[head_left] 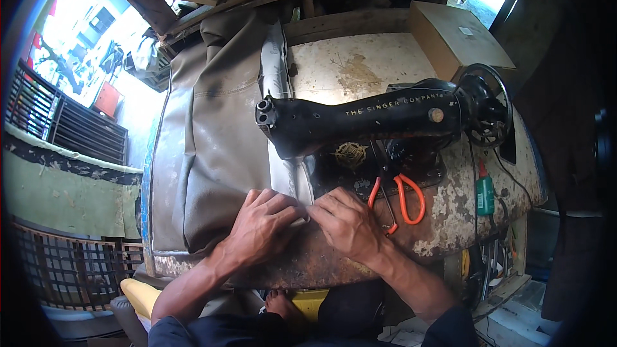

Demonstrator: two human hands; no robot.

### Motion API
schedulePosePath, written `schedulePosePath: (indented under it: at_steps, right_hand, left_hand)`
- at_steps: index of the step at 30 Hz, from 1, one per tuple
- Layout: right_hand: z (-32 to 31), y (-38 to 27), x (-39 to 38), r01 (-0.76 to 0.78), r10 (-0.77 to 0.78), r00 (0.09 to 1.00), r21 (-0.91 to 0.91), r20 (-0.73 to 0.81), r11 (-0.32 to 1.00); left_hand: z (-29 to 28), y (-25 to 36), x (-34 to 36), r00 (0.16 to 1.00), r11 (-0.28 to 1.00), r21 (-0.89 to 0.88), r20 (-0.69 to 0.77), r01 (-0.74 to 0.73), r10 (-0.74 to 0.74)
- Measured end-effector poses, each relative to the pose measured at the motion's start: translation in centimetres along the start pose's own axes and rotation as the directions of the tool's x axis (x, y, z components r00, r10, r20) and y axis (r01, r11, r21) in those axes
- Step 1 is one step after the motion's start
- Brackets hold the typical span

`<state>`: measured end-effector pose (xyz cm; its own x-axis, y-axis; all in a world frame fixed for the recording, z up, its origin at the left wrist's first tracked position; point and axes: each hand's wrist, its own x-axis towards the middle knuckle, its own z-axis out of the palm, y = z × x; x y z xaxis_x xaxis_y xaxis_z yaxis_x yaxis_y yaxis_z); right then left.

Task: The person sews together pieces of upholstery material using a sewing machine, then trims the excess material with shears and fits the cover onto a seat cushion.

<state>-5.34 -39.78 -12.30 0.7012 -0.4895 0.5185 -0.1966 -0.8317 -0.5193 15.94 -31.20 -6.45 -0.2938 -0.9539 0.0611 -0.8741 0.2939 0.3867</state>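
A black sewing machine (379, 119) stands on a worn, rusty table (463, 218). Grey-brown leatherette material (218, 128) lies under its head and spreads to the left. A pale strip of the material (289, 177) runs from the needle toward me. My left hand (263, 225) presses flat on the material beside this strip. My right hand (347, 218) lies next to it, fingers pinching the strip's near end. The two hands touch at the fingertips. The needle area is hidden behind the machine head.
Orange-handled scissors (402, 199) lie on the table right of my right hand. A small green bottle (485, 194) stands near the right edge. A cardboard box (453, 35) sits behind the machine's handwheel (485, 106). Metal grilles (64, 122) are on the left.
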Motion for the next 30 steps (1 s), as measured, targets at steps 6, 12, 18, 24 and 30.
schedulePosePath:
  at_steps: [6,12,18,24,30]
  right_hand:
    - [-0.6,-0.3,-0.4,-0.018,0.022,0.997,-0.060,0.072,0.998]
    - [-0.5,-1.1,0.3,-0.020,0.022,0.993,-0.014,0.120,1.000]
    - [-1.3,-1.4,-0.1,-0.065,0.068,0.982,-0.024,0.178,0.998]
    - [-1.1,-1.3,0.1,-0.116,0.113,0.980,0.010,0.165,0.993]
    - [-0.9,-1.2,0.4,-0.106,0.103,0.982,0.009,0.159,0.994]
  left_hand:
    - [-9.4,-3.0,5.3,0.953,0.938,-0.231,-0.100,0.257,-0.286]
    - [-12.5,-19.4,19.9,0.966,0.821,0.538,-0.252,0.193,-0.062]
    - [-9.2,-25.3,33.7,0.992,0.586,0.810,0.079,-0.006,-0.100]
    - [-8.9,-28.7,34.1,0.960,0.545,0.792,-0.198,0.276,-0.199]
    - [-12.0,-20.5,25.0,0.938,0.840,0.422,-0.210,0.342,-0.276]
